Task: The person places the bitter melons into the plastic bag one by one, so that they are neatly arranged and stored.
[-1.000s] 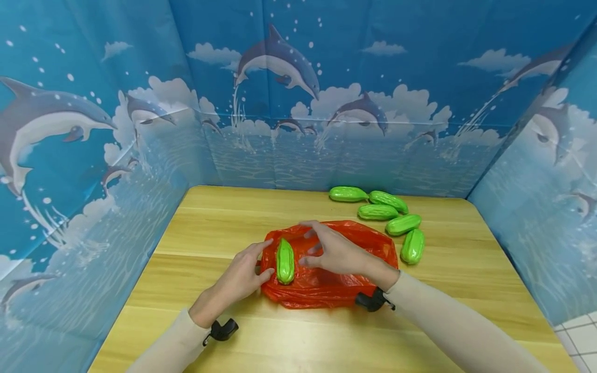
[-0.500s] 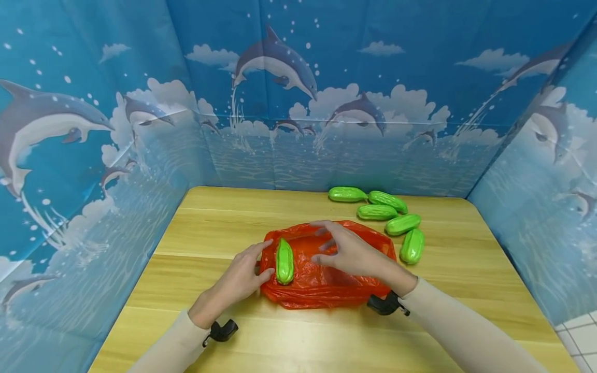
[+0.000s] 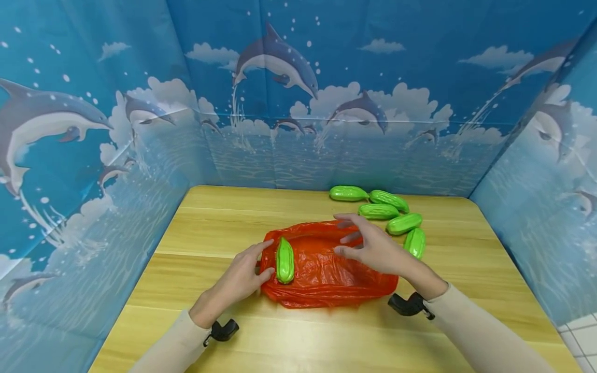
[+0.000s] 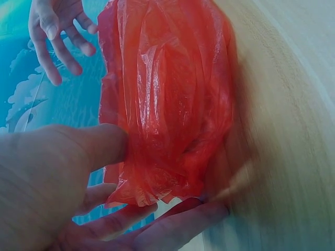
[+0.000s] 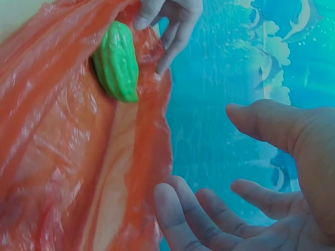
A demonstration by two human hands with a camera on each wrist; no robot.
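A red plastic bag [image 3: 326, 269] lies spread on the wooden table with its mouth facing up. One glossy green bitter melon [image 3: 285, 261], ridged along its length, sits in the bag's left end. My left hand [image 3: 240, 272] is at that end, thumb and fingers spread about the bag's edge. In the left wrist view the thumb touches the red plastic [image 4: 162, 104]. My right hand [image 3: 375, 246] hovers over the bag's right part, fingers apart and holding nothing. The right wrist view shows the bitter melon [image 5: 118, 63] beside the left hand.
Several more green bitter melons [image 3: 403, 224] lie in a loose curve at the table's back right, close to my right hand. A dolphin-print curtain [image 3: 298, 155] encloses the wooden table [image 3: 210, 217] at the back and both sides.
My right hand has moved right across the bag, away from the bitter melon inside and toward the loose ones. The left hand has stayed at the bag's left edge.
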